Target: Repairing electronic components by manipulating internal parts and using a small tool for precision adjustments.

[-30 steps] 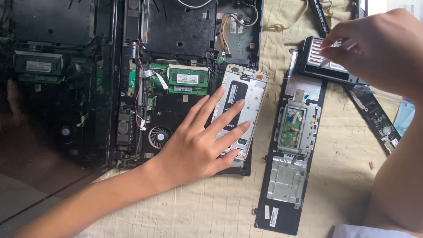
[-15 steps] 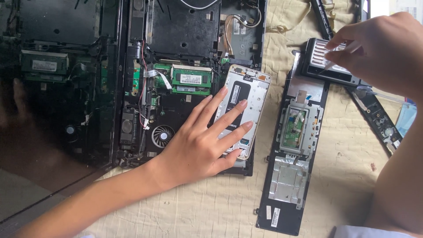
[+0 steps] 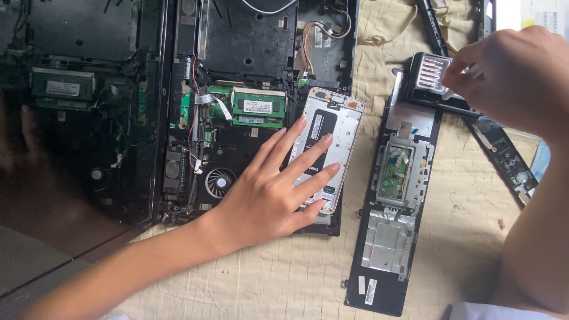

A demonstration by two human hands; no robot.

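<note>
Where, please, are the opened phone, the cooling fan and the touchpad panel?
opened phone (image 3: 339, 121): head view, bare upper frame.
cooling fan (image 3: 219, 181): head view, hub.
touchpad panel (image 3: 386, 240): head view, silver shield.

Beige quilted cloth (image 3: 284, 278) covering work surface, wrinkling near top edge. Dark glossy pane (image 3: 53, 195) lying along left side, reflecting scene beside it. Grey surface strip (image 3: 24, 261) showing at bottom left. Soft daylight falling evenly, shadows staying faint.

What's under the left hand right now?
The left hand lies flat on an opened phone, which rests on the open laptop chassis. The phone's lower part is covered.
</note>
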